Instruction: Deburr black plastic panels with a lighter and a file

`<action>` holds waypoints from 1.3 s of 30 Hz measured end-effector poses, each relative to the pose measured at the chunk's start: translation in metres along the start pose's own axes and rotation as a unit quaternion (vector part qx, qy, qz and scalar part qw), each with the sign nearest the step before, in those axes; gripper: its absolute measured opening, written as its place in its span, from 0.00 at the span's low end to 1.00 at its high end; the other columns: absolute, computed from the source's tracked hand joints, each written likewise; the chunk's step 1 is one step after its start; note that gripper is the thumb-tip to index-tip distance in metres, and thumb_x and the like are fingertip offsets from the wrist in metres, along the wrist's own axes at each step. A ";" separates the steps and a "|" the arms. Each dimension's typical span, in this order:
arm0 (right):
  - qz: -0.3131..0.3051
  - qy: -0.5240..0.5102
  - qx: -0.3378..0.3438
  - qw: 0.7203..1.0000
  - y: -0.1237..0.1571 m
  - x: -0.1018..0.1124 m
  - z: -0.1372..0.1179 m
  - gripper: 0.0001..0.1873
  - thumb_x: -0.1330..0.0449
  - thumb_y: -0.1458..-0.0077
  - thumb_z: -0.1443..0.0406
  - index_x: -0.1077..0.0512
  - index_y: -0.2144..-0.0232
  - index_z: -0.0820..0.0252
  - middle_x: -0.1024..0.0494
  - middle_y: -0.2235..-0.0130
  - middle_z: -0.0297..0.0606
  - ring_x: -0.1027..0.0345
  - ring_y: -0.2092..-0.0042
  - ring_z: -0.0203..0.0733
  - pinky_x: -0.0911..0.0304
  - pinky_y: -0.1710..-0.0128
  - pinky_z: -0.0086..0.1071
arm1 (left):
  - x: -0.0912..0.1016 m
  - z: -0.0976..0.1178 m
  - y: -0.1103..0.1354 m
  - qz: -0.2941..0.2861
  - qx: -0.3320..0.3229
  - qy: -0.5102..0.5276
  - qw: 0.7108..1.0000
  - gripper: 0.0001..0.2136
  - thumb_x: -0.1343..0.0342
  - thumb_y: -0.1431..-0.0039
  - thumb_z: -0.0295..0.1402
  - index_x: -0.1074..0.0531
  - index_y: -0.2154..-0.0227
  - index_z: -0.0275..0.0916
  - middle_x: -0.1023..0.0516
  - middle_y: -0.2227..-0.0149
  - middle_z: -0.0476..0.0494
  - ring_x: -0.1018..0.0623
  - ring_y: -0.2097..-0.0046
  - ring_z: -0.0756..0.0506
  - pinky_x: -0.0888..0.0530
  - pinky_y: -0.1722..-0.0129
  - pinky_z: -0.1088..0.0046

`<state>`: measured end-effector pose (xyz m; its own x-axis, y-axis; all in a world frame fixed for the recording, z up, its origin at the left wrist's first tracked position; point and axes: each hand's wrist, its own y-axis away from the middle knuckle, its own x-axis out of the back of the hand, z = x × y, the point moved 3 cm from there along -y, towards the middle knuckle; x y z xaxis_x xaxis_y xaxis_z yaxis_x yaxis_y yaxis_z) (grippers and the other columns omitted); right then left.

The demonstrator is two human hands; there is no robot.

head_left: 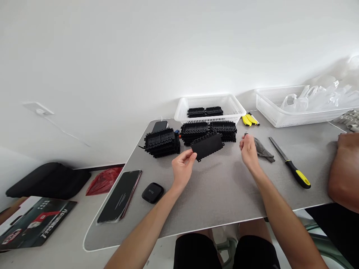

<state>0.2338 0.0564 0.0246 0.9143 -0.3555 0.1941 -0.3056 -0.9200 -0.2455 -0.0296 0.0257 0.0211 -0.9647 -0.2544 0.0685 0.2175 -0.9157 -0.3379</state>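
Note:
My left hand (183, 166) pinches a flat black plastic panel (209, 146) by its left end. The panel is tilted above the table, its toothed long edge facing away from me. Just behind it stand stacks of similar black panels (195, 132), with another stack (160, 142) to the left. My right hand (249, 149) is closed on a grey cloth (263, 150), which trails out to the right behind the wrist; a bit of it shows above the fingers. A file (290, 162) with a black and yellow handle lies right of the cloth.
A white basket (210, 99) at the back holds more black panels. Yellow-handled cutters (250, 119) lie beside it. Another white basket (280, 121) contains plastic bags. A phone (120, 196) and a small black case (153, 192) lie at left. Another person's arm (344, 168) rests at right.

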 end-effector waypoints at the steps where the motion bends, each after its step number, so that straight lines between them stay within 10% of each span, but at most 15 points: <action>1: 0.059 0.027 0.017 0.998 -0.008 0.012 0.004 0.26 0.61 0.40 0.40 0.43 0.64 0.55 0.35 0.70 0.34 0.39 0.69 0.38 0.41 0.69 0.31 | 0.000 0.000 0.000 0.005 0.000 -0.005 1.000 0.13 0.38 0.47 0.40 0.21 0.62 0.38 0.18 0.63 0.42 0.20 0.61 0.43 0.22 0.57 0.62; 5: 0.175 0.148 0.030 0.973 -0.035 0.060 0.025 0.21 0.57 0.37 0.49 0.43 0.55 0.59 0.31 0.57 0.48 0.34 0.57 0.45 0.37 0.55 0.40 | 0.001 0.001 0.000 0.014 -0.009 -0.040 0.999 0.14 0.39 0.47 0.41 0.22 0.63 0.37 0.18 0.63 0.41 0.20 0.61 0.43 0.22 0.57 0.61; 11: 0.111 0.304 -0.074 0.943 -0.051 0.119 0.059 0.15 0.48 0.43 0.60 0.30 0.57 0.62 0.26 0.60 0.51 0.32 0.55 0.54 0.36 0.56 0.44 | 0.000 0.006 0.002 0.010 -0.032 -0.073 0.997 0.13 0.40 0.46 0.41 0.21 0.64 0.38 0.18 0.64 0.42 0.20 0.62 0.43 0.22 0.58 0.63; 27: -0.004 0.498 -0.096 0.862 -0.030 0.119 0.047 0.16 0.45 0.42 0.63 0.21 0.58 0.62 0.20 0.62 0.53 0.27 0.57 0.54 0.37 0.63 0.36 | 0.000 0.013 0.004 0.017 -0.055 -0.071 0.996 0.14 0.41 0.45 0.43 0.22 0.64 0.38 0.18 0.64 0.42 0.19 0.64 0.43 0.22 0.60 0.64; 32: 0.015 0.527 -0.090 0.845 -0.009 0.159 0.038 0.23 0.45 0.43 0.58 0.26 0.49 0.62 0.21 0.55 0.54 0.27 0.54 0.55 0.35 0.60 0.39 | -0.001 0.014 0.004 0.022 -0.058 -0.053 0.997 0.14 0.40 0.46 0.42 0.22 0.64 0.37 0.18 0.65 0.42 0.19 0.65 0.44 0.22 0.61 0.63; 39: -0.017 0.578 -0.218 0.786 0.013 0.195 0.048 0.21 0.43 0.47 0.53 0.24 0.61 0.63 0.22 0.61 0.58 0.25 0.60 0.61 0.33 0.66 0.45 | -0.002 0.013 0.004 0.023 -0.062 -0.051 0.997 0.14 0.40 0.45 0.43 0.22 0.63 0.38 0.18 0.65 0.41 0.19 0.63 0.43 0.22 0.60 0.62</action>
<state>0.4207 -0.0166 0.0134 0.1491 -0.0106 0.9888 -0.5795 -0.8112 0.0787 -0.0244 0.0184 0.0314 -0.9326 -0.3316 0.1421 0.2357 -0.8582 -0.4559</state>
